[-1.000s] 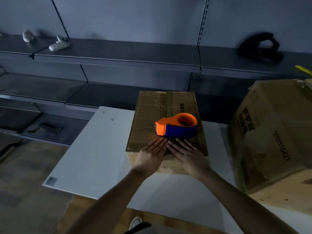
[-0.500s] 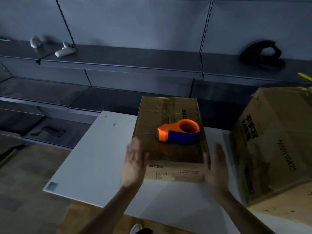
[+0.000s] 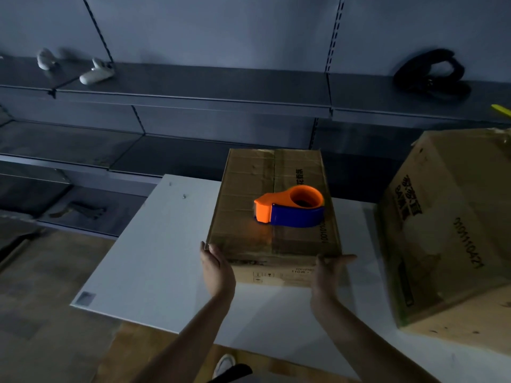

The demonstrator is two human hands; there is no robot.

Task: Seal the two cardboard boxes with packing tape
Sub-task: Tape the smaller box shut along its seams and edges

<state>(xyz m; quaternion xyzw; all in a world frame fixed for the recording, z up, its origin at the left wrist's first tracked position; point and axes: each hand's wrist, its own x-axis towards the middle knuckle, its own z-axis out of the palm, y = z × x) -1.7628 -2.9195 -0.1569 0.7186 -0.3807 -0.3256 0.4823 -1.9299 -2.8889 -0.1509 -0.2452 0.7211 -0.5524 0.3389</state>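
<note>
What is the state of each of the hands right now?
Left hand: open, straight fingers against the near left corner of the flat box.
Right hand: open, against its near right corner.

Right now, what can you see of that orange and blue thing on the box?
A tape dispenser: orange plastic body with a ring and a blunt nose pointing left, a dark blue band round its near side. It lies flat on the smaller cardboard box, over its middle seam. Only the box touches it; the left hand and right hand press the box's near corners.
</note>
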